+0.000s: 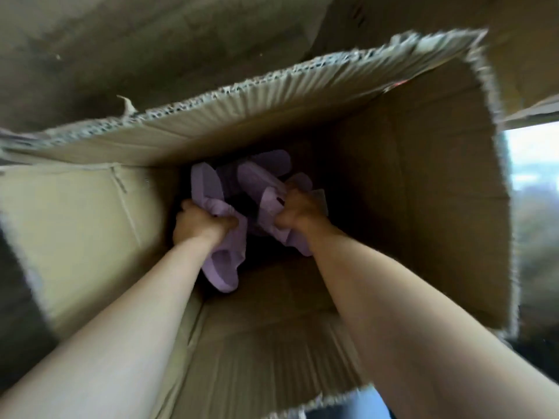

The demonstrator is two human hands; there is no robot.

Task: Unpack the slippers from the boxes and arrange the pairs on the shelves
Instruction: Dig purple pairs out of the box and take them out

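Both arms reached deep into the box (423, 207), and the slippers lay at its far end, right where the hands were. The left hand (201, 222) had its fingers curled tight round the middle of the left slipper (223, 267). The slipper's long axis ran near to far: one end pointed away past the knuckles, and the other came back under the wrist toward the box mouth. Whether that grip held one slipper or a stacked pair, I could not tell.

The right hand (298, 211) was likewise closed round the right slipper (260, 182), gripping it by the strap. That slipper slanted from far left to near right, and its near end sat tucked against the forearm. A third slipper (273, 160) lay loose beyond both hands, a little nearer the right one, touching neither.

Both held slippers lay roughly in line with the forearms, so they looked fit to be drawn straight back toward the near opening. The flap (242, 116) overhanging the far side was the edge most likely to catch one. The right hand was better placed to reach the third slipper afterwards.
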